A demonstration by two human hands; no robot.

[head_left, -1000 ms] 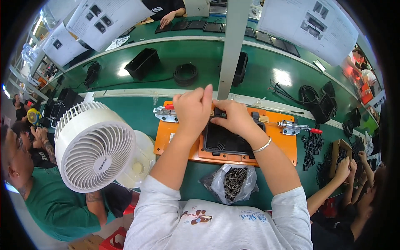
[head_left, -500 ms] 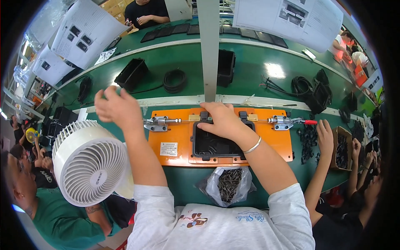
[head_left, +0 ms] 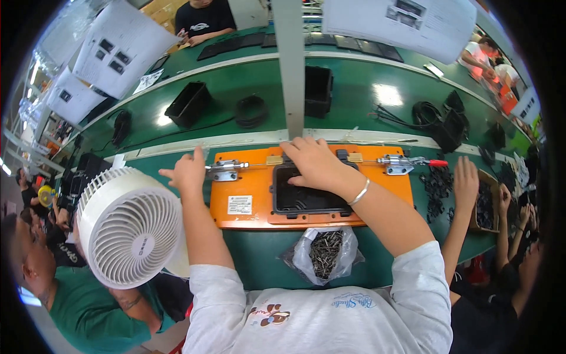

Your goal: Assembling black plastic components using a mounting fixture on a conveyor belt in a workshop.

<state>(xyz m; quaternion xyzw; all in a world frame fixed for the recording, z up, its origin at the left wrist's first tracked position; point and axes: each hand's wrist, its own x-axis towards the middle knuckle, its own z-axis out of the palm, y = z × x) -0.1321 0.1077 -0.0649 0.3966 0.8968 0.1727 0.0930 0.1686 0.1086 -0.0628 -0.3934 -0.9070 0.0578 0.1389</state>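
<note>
An orange fixture plate lies on the bench before me, with a black plastic box set in its middle, open side up. My right hand is over the box's far left edge, fingers across the rim and thumb inside the opening. My left hand is beside the left toggle clamp, its fingers apart and partly bent; any clamp handle there is hidden behind it. On the right, the other toggle clamp has a red handle pointing outward.
A white fan stands at left. Nearer me lies a plastic bag of screws. A neighbour's hand is by small black parts and a carton. Beyond a rail are black boxes and coiled cable.
My left hand has come down and toward the left clamp from a raised, spread position. My right hand stays on the black box. The whole view has shifted slightly.
</note>
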